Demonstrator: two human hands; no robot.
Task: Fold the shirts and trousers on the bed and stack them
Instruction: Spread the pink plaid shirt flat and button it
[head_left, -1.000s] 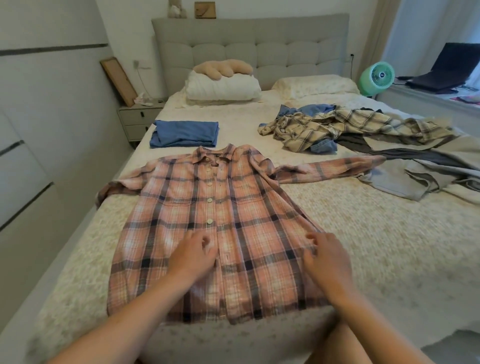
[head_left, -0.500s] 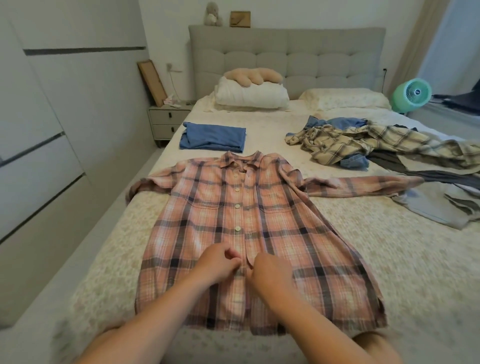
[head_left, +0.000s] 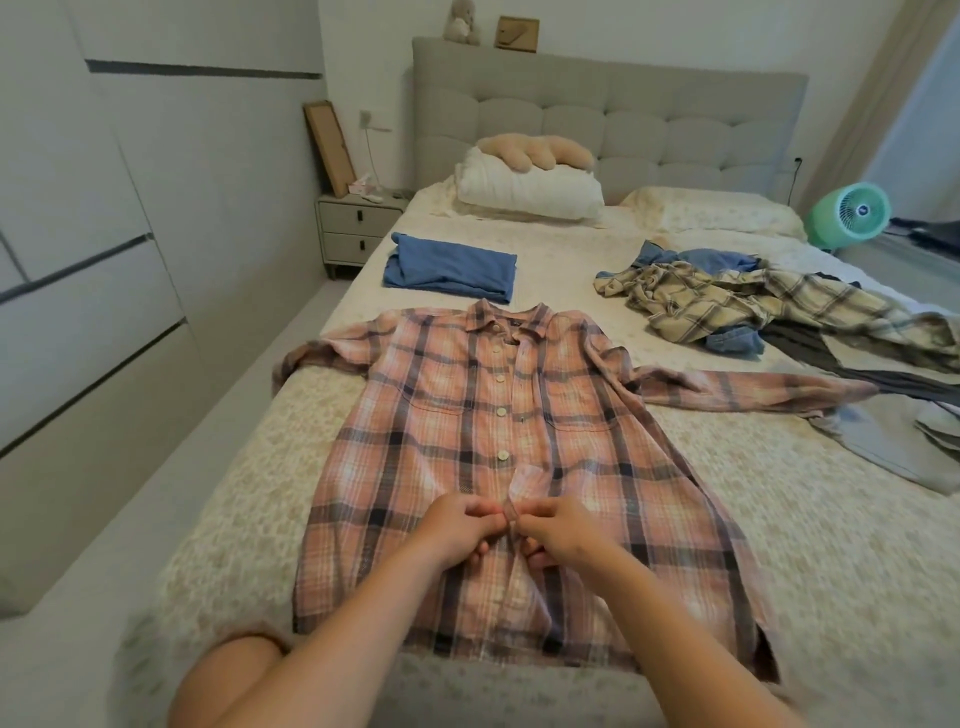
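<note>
- Cream patterned bedding covers the bed, which fills most of the head view and ends at a grey tufted headboard.
- The left hand has its fingers curled and pinches the button placket of the pink plaid shirt at the shirt's lower middle.
- The right hand sits just beside it, fingertips almost touching the left, and pinches the opposite edge of the same placket.
- A small ridge of fabric stands up between the two hands.
- The pink plaid shirt lies front up and flat on the near half of the bed, collar pointing toward the headboard, hem at the near edge.
- Its sleeves spread outward: one reaches toward the left side of the bed, the other stretches right until its cuff meets the loose pile.
- A folded blue garment lies just beyond the collar, apart from it.
- On the right side of the bed sits an unfolded heap: a beige plaid shirt on top, denim pieces under it, and grey clothes closer to the bed's edge.
- A white pillow rests at the headboard with a tan plush cushion on it.
- A grey nightstand stands left of the bed, and a green fan stands on the right.
</note>
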